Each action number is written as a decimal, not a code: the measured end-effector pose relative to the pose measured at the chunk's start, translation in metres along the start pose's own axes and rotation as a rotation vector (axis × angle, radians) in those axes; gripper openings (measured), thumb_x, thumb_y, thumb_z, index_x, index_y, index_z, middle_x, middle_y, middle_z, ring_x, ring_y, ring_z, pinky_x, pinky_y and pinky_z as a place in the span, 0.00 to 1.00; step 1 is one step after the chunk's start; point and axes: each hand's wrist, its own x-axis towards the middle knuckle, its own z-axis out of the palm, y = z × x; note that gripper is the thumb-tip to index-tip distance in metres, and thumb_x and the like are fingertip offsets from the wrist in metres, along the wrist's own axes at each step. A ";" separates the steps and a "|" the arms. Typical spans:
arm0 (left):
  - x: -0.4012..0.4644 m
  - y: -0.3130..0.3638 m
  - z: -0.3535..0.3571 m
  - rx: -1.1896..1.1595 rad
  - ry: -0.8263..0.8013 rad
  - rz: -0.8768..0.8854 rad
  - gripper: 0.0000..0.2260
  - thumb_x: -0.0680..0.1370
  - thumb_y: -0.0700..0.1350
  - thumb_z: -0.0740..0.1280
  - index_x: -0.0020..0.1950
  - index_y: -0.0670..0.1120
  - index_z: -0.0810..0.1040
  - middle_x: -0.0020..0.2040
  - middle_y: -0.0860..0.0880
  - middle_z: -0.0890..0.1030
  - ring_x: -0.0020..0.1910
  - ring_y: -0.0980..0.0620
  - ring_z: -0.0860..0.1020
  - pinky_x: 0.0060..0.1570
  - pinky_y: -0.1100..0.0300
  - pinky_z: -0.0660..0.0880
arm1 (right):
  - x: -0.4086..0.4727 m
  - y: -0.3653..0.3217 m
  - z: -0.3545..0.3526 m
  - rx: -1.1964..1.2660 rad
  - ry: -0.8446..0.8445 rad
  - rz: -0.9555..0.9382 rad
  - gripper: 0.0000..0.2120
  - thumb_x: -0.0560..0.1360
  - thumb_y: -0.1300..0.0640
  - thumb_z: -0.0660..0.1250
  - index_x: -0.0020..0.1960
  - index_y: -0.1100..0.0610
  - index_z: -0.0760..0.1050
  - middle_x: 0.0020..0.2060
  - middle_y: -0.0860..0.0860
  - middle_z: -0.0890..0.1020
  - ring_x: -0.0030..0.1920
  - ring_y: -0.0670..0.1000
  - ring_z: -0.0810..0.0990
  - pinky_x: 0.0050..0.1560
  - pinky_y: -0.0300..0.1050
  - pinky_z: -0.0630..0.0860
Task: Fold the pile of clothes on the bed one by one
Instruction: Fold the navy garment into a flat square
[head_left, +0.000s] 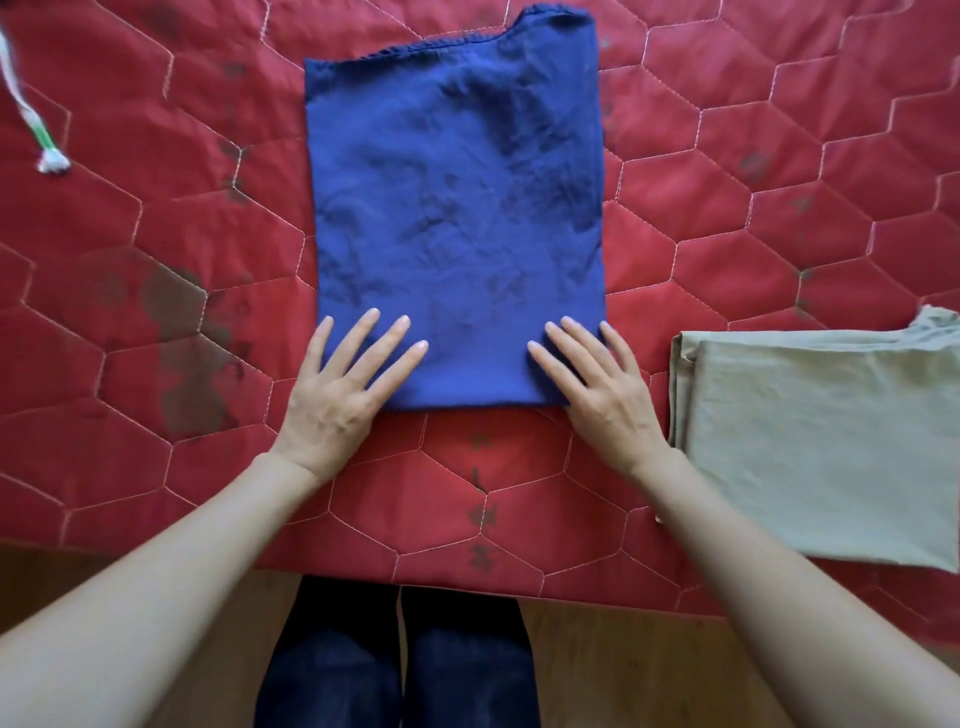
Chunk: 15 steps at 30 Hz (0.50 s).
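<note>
A dark blue cloth (457, 208) lies folded into a tall rectangle in the middle of the red quilted bed cover (753, 208). Its far edge is uneven and frayed. My left hand (345, 387) rests flat on the cloth's near left corner, fingers spread. On the near right corner lies my right hand (597, 387), also flat with fingers apart. Neither hand grips the fabric. A folded pale green garment (826, 441) sits on the cover to the right, close to my right wrist.
A white and green cord with a tassel (49, 158) lies at the far left. The bed's near edge runs just in front of my legs, with wooden floor (623, 665) below it.
</note>
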 end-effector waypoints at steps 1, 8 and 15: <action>0.001 -0.003 -0.003 -0.027 0.012 -0.015 0.23 0.79 0.30 0.50 0.65 0.42 0.78 0.65 0.42 0.77 0.64 0.37 0.75 0.62 0.35 0.69 | 0.003 0.006 -0.003 0.017 0.015 0.018 0.22 0.72 0.74 0.62 0.62 0.59 0.80 0.62 0.57 0.79 0.64 0.58 0.77 0.65 0.61 0.71; 0.010 -0.027 -0.052 -0.396 0.055 -0.206 0.10 0.75 0.38 0.64 0.49 0.38 0.84 0.47 0.43 0.85 0.48 0.49 0.82 0.57 0.54 0.75 | 0.030 0.024 -0.049 0.361 -0.004 0.247 0.09 0.68 0.70 0.73 0.47 0.61 0.83 0.43 0.51 0.85 0.45 0.52 0.84 0.66 0.54 0.70; 0.062 -0.061 -0.089 -0.884 0.157 -0.695 0.10 0.71 0.41 0.76 0.46 0.55 0.83 0.41 0.58 0.83 0.41 0.62 0.79 0.45 0.64 0.75 | 0.092 0.038 -0.087 0.769 0.171 0.554 0.13 0.70 0.65 0.74 0.49 0.51 0.79 0.40 0.38 0.82 0.40 0.36 0.78 0.45 0.31 0.72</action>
